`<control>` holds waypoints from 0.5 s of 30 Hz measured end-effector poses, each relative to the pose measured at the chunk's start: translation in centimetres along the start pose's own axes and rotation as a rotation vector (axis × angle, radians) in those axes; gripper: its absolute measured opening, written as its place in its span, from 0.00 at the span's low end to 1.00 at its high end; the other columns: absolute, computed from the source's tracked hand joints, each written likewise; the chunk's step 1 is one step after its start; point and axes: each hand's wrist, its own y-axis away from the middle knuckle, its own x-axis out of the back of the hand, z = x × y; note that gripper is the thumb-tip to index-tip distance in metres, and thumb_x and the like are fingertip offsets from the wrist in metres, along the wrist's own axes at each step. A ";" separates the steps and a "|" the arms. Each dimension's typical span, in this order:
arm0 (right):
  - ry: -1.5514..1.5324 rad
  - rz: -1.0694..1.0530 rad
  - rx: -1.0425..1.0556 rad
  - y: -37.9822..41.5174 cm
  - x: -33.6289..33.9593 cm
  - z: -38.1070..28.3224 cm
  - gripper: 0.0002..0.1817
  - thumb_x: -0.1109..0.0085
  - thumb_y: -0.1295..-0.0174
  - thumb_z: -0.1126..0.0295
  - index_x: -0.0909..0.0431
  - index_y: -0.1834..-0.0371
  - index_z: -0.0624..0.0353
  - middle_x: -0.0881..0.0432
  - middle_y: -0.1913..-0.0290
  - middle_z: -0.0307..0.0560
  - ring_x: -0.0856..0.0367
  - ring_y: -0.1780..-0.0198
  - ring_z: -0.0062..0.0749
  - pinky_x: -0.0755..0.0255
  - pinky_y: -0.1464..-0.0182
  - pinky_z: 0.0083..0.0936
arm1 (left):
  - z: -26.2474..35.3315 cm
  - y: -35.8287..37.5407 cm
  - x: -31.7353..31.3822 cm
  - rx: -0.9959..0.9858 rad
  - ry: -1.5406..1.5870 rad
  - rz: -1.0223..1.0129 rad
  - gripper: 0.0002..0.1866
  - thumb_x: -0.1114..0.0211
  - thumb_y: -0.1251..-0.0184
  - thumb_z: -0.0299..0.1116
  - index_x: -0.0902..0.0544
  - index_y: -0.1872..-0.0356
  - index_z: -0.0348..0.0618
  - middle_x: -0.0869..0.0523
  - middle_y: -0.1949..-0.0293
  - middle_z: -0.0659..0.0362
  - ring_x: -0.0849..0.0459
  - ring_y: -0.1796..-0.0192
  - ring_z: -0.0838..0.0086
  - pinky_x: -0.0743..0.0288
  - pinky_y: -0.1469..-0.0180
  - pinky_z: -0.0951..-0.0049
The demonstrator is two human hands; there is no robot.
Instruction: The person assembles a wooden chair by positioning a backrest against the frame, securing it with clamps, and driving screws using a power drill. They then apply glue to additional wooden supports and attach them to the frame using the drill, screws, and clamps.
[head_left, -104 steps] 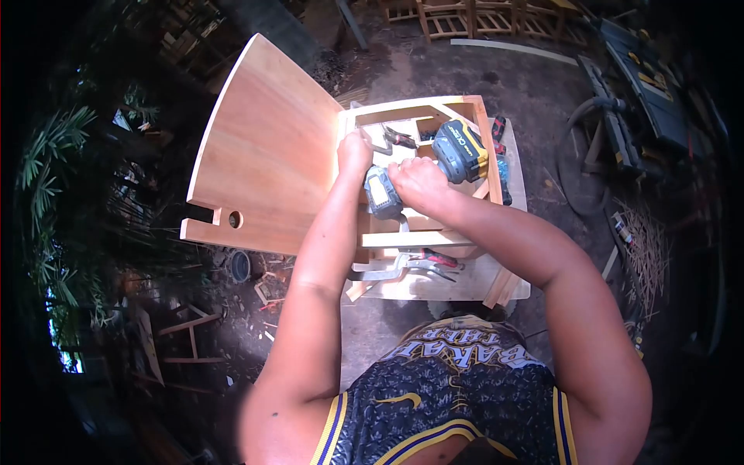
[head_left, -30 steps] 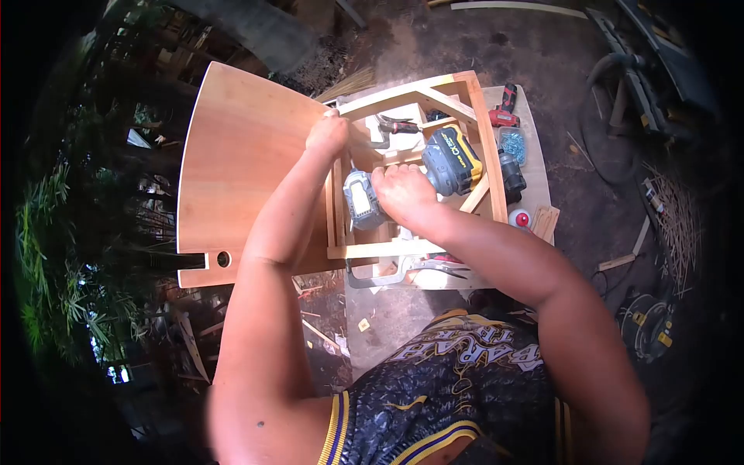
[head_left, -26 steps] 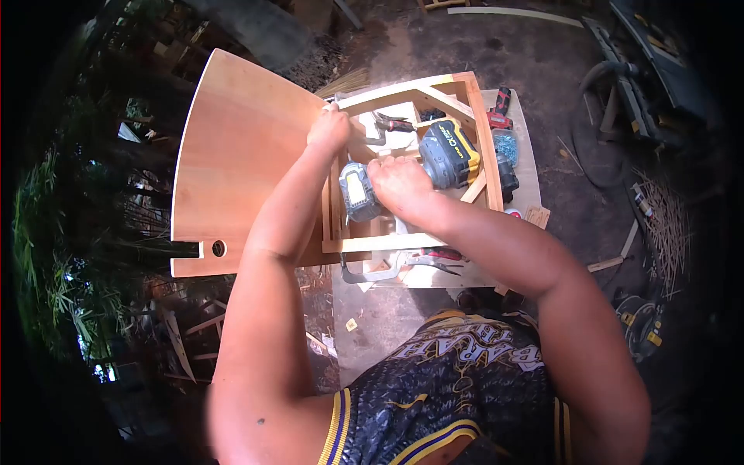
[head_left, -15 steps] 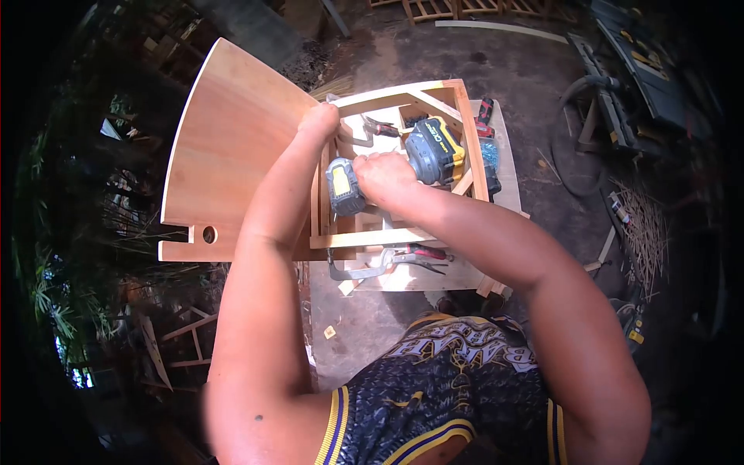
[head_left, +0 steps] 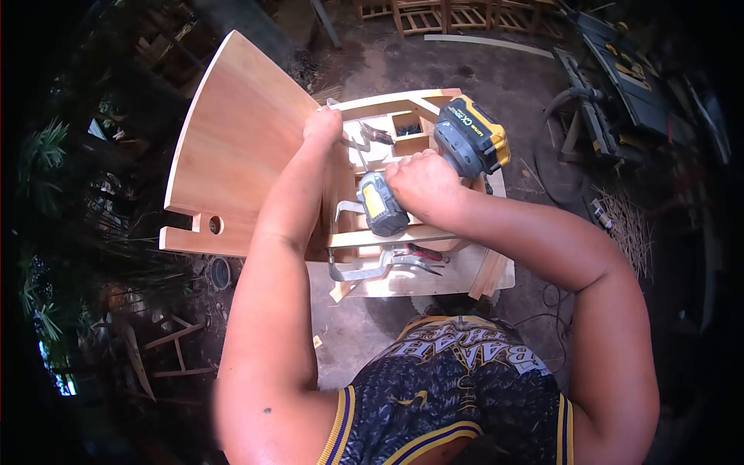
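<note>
My right hand (head_left: 425,184) is wrapped around the grip of a cordless drill driver (head_left: 471,138) with a grey and yellow-black battery. Its head lies to the left, over the frame's near rail, and a thin bit points up and away towards my left hand. My left hand (head_left: 322,124) is closed over the far left corner of the wooden frame (head_left: 372,103), where it meets a large curved wooden panel (head_left: 240,147); its fingertips are partly hidden. One locking clamp (head_left: 364,271) grips the near rail, and another locking clamp (head_left: 377,134) sits by my left hand.
Inside the frame is a small wooden box (head_left: 407,130) holding dark screws. A pale board (head_left: 465,279) lies beneath the frame. Wooden slatted pieces (head_left: 457,17) stand at the back, a table-like machine (head_left: 628,74) at the right, and thin sticks (head_left: 626,225) lie on the floor.
The driver has moved to the right and is lifted, its battery now over the frame's right side. My left hand stays at the corner. The view has shifted slightly.
</note>
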 end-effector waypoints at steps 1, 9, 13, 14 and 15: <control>-0.051 0.042 -0.029 1.7 0.8 0.8 0.07 0.47 0.41 0.69 0.22 0.63 0.57 0.16 0.65 0.49 0.14 0.62 0.38 0.25 0.60 0.33 | -0.2 0.0 -0.7 -0.005 -0.009 0.077 0.15 0.49 0.32 0.31 0.18 0.50 0.40 0.19 0.47 0.49 0.18 0.45 0.59 0.21 0.47 0.61; -0.829 0.329 -0.502 11.8 0.6 14.0 0.24 0.30 0.47 0.65 0.24 0.46 0.57 0.16 0.54 0.54 0.17 0.51 0.44 0.26 0.47 0.35 | 2.0 3.2 -0.4 0.177 0.159 0.224 0.14 0.47 0.33 0.32 0.19 0.50 0.47 0.21 0.49 0.51 0.21 0.44 0.59 0.22 0.49 0.60; -0.903 0.417 -0.658 14.7 -10.4 21.8 0.26 0.29 0.46 0.64 0.25 0.45 0.61 0.17 0.52 0.51 0.18 0.52 0.34 0.26 0.48 0.33 | 3.1 4.6 -2.1 0.152 0.051 0.297 0.16 0.44 0.34 0.34 0.21 0.46 0.48 0.23 0.47 0.49 0.23 0.42 0.58 0.24 0.46 0.57; -1.012 0.483 -0.731 15.2 -13.8 23.3 0.27 0.29 0.46 0.63 0.25 0.45 0.63 0.18 0.52 0.50 0.20 0.52 0.32 0.27 0.48 0.32 | 4.2 6.0 -1.8 0.199 0.105 0.326 0.18 0.41 0.35 0.36 0.22 0.44 0.49 0.24 0.44 0.49 0.25 0.41 0.57 0.26 0.43 0.57; -1.130 0.425 -0.759 15.5 -18.1 24.9 0.27 0.29 0.46 0.63 0.26 0.46 0.64 0.19 0.53 0.49 0.21 0.52 0.31 0.27 0.49 0.31 | 5.4 7.3 -1.6 0.247 0.156 0.354 0.21 0.38 0.36 0.38 0.23 0.42 0.49 0.25 0.42 0.48 0.26 0.39 0.56 0.28 0.41 0.57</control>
